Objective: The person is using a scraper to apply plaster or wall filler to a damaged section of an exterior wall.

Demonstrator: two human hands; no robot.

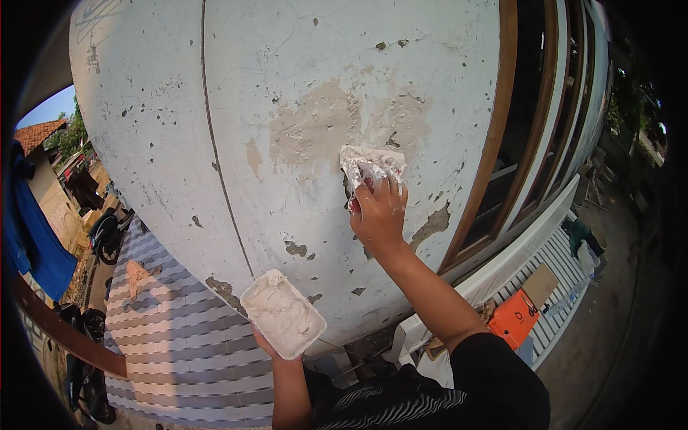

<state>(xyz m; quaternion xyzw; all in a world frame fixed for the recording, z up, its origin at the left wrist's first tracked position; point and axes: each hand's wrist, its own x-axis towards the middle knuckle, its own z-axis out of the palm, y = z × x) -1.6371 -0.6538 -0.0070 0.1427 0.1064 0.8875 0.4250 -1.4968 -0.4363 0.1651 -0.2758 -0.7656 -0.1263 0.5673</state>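
My right hand [380, 215], its fingers smeared with white paste, is closed around a putty knife [373, 159]. Thick filler coats the wide blade, which is at the wall surface; a little red shows between my fingers. My left hand [264, 344] supports a white rectangular tub [304, 354] from below, its fingers mostly hidden under it. Pale filler [283, 315] fills the tub. In front of me the pale painted wall [165, 64] has chipped spots and a beige smoothed patch [315, 125] just above the knife.
To the right are brown-framed windows [494, 143] and a white slatted bench [552, 294] carrying an orange box [513, 319]. A dark vertical line [215, 143] runs down the wall. Patterned tiles [179, 344] cover the floor at left, with a blue cloth [36, 236] hanging beyond.
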